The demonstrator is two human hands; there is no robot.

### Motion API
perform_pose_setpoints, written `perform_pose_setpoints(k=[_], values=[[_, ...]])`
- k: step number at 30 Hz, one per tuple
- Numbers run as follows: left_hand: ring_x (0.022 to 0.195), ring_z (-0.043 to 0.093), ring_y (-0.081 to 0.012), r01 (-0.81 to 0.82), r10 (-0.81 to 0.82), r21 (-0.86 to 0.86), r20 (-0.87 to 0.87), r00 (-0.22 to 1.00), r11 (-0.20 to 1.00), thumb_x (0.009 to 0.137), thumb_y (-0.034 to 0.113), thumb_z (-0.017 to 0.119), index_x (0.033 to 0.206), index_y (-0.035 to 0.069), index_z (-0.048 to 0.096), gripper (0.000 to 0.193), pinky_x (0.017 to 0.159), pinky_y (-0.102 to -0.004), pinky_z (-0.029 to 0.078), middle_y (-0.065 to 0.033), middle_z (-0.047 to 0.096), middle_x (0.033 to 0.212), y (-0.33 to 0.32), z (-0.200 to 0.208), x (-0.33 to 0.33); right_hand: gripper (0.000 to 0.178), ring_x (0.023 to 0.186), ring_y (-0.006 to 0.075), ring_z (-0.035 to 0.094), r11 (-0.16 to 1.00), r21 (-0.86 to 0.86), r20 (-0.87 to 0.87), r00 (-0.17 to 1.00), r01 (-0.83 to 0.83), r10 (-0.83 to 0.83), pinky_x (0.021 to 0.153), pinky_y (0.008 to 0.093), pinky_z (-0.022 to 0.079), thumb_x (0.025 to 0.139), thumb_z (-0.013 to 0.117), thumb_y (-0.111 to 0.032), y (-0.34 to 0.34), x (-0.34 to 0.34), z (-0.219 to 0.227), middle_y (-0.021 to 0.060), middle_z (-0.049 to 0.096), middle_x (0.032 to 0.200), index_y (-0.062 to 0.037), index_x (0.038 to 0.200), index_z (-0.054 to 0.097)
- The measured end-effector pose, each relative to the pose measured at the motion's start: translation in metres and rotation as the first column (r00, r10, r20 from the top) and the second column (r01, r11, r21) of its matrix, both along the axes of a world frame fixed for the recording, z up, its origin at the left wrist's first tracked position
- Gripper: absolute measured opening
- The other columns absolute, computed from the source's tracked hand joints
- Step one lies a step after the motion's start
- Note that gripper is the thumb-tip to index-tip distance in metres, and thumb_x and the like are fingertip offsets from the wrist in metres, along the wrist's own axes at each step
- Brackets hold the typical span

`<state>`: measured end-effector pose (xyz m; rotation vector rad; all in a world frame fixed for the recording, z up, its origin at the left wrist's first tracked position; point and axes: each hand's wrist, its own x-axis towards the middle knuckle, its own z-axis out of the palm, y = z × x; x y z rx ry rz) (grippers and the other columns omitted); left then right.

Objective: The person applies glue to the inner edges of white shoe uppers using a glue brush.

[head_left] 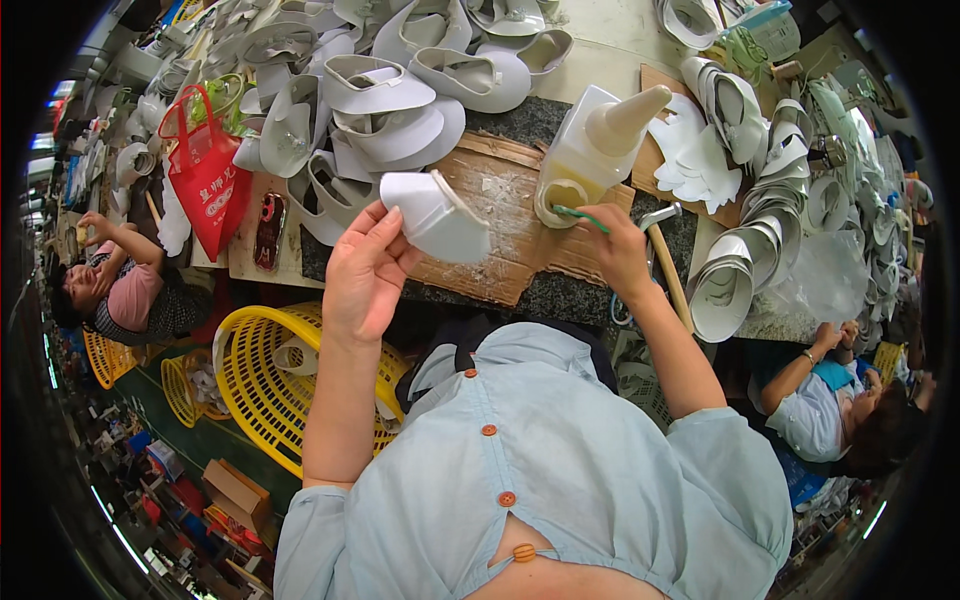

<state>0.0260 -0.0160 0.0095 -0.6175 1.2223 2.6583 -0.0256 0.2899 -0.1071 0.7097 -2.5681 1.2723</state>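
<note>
My left hand (366, 272) pinches a white curved shoe piece (445, 225) between thumb and fingers, holding it up over the work table. My right hand (622, 250) is closed on a thin green brush handle (585, 217). The brush's lower end dips into the round side opening of a translucent plastic bottle (590, 140), so its tip is hidden. Yellowish liquid shows inside the bottle, which has a pale conical spout. Under both hands lies a stained cardboard sheet (490, 255). A hammer (668, 265) with a wooden handle rests right of my right hand.
White shoe uppers (395, 125) are heaped at the far left; more curled white pieces (725, 285) stand stacked at right. A red bag (210, 185) and a phone-like red item (269, 230) lie left. Below is a yellow basket (265, 385). Co-workers sit on either side.
</note>
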Motion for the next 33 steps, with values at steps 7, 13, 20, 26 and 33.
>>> perform_pose_setpoints(k=[7, 13, 20, 26, 33], values=[[0.103, 0.062, -0.0234, 0.035, -0.036, 0.026, 0.017, 0.999, 0.999, 0.097, 0.012, 0.044, 0.122, 0.0, 0.044, 0.028, 0.091, -0.0408, 0.05, -0.0126, 0.06, 0.114, 0.024, -0.008, -0.007, 0.023, 0.067, 0.0196, 0.067, 0.641, -0.553, 0.802, 0.55, 0.533, 0.235, 0.058, 0.0287, 0.054, 0.097, 0.051, -0.02, 0.034, -0.008, 0.022, 0.0125, 0.066, 0.093, 0.0014, 0.102, 0.057], [0.105, 0.061, -0.0261, 0.043, -0.042, -0.01, 0.052, 0.998, 0.999, 0.098, 0.015, 0.043, 0.124, -0.001, 0.045, 0.031, 0.093, -0.0424, 0.049, -0.015, 0.059, 0.116, 0.039, -0.006, -0.013, 0.016, 0.082, 0.0204, 0.066, 0.523, -0.832, 0.436, 0.799, 0.184, 0.413, 0.074, 0.0268, 0.054, 0.093, 0.056, -0.015, -0.036, -0.018, 0.124, 0.0135, 0.065, 0.097, 0.0002, 0.098, 0.057], [0.103, 0.063, -0.0279, 0.13, -0.133, 0.076, 0.031, 0.991, 0.989, 0.099, 0.016, 0.04, 0.126, 0.0, 0.044, 0.032, 0.089, -0.0455, 0.052, -0.0159, 0.06, 0.117, 0.044, 0.005, -0.018, 0.009, 0.077, 0.0155, 0.062, 0.861, -0.412, 0.093, 0.926, -0.298, 0.365, 0.07, 0.0267, 0.05, 0.076, 0.064, -0.001, -0.034, -0.037, 0.141, 0.0107, 0.064, 0.09, -0.0007, 0.08, 0.056], [0.1, 0.064, -0.0288, 0.108, -0.11, 0.151, 0.01, 0.994, 0.983, 0.099, 0.018, 0.04, 0.123, 0.006, 0.044, 0.027, 0.087, -0.0464, 0.053, -0.0143, 0.061, 0.114, 0.044, 0.013, -0.019, 0.006, 0.074, 0.014, 0.06, 0.847, -0.408, 0.04, 0.92, -0.34, 0.389, 0.068, 0.0263, 0.049, 0.08, 0.062, -0.004, -0.048, -0.032, 0.141, 0.0108, 0.065, 0.088, -0.0017, 0.081, 0.057], [0.108, 0.06, -0.0271, 0.041, -0.046, 0.281, 0.012, 0.999, 0.959, 0.1, 0.023, 0.04, 0.129, 0.005, 0.042, 0.034, 0.094, -0.0422, 0.049, -0.0145, 0.059, 0.118, 0.027, 0.009, -0.018, 0.011, 0.072, 0.0116, 0.058, 0.827, -0.512, 0.142, 0.927, -0.231, 0.347, 0.066, 0.0247, 0.047, 0.083, 0.062, -0.008, -0.044, -0.028, 0.135, 0.0104, 0.065, 0.088, -0.0014, 0.078, 0.055]])
